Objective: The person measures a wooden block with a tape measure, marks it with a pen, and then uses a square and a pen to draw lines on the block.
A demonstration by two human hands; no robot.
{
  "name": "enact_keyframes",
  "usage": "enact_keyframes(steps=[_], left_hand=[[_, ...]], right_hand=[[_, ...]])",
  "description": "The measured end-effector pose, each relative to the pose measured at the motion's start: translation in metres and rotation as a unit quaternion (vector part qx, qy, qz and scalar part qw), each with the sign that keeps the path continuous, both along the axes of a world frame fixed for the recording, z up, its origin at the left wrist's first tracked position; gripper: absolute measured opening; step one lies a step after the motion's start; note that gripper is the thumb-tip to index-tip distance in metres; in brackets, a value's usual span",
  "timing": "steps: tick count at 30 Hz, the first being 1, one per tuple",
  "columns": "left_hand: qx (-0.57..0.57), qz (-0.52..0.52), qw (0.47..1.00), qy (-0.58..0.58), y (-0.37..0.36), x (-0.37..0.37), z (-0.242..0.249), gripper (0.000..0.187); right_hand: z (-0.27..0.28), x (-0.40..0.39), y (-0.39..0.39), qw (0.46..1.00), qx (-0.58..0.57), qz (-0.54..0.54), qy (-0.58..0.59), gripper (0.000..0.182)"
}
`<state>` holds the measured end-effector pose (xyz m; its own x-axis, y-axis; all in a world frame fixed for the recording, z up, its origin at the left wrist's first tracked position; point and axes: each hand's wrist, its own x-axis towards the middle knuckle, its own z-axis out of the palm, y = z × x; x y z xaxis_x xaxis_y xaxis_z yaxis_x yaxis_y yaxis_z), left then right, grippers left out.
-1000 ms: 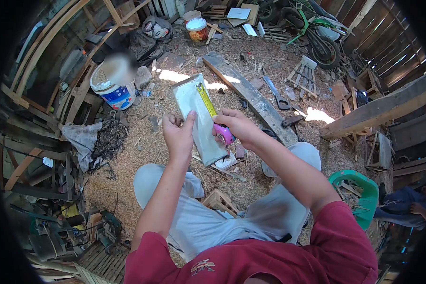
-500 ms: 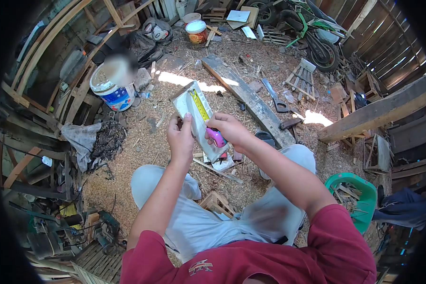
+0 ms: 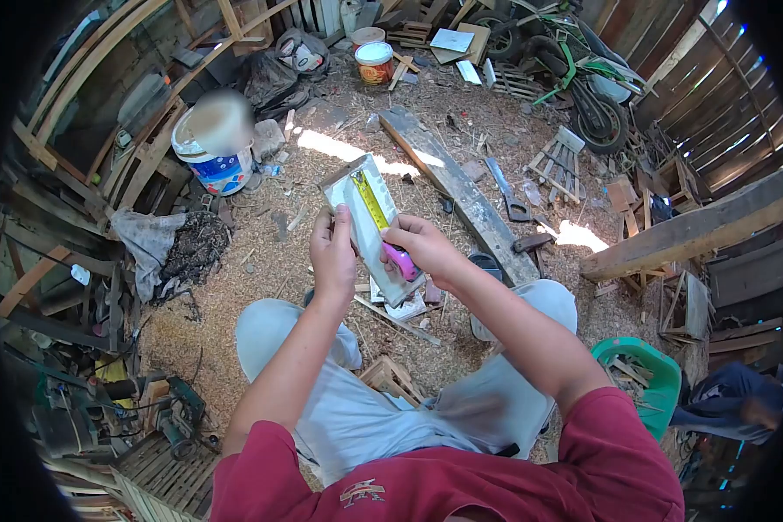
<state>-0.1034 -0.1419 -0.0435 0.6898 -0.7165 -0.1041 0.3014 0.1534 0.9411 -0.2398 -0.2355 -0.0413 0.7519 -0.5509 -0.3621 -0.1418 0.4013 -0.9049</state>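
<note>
A pale, flat rectangular board is held tilted above my knees. My left hand grips its left edge, thumb lying on the face. In my right hand is a pink tape measure, pressed near the board's lower right side. Its yellow blade is pulled out along the board's length toward the far end. The fingers of my right hand are partly hidden behind the case.
A long weathered plank lies ahead on the shavings, with a handsaw and a hammer beside it. A green tub holds wood scraps at right. Near it is a person in dark clothing. A paint bucket stands left.
The camera view has shifted slightly. Both hands keep their hold on the board and tape measure, with the blade still laid along the board. At the far right, the other person's arm has moved.
</note>
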Motion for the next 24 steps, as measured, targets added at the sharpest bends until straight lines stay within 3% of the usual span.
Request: enact_keyframes(steps=[8,24], left_hand=[[-0.013,-0.009,1.000,-0.016,0.002,-0.002,0.003,0.029],[-0.018,-0.010,1.000,0.003,0.001,0.000,0.005,0.027]], right_hand=[[-0.010,0.002,0.001,0.999,-0.042,0.020,-0.021,0.020],[-0.004,0.003,0.003,1.000,-0.020,0.021,-0.001,0.020]])
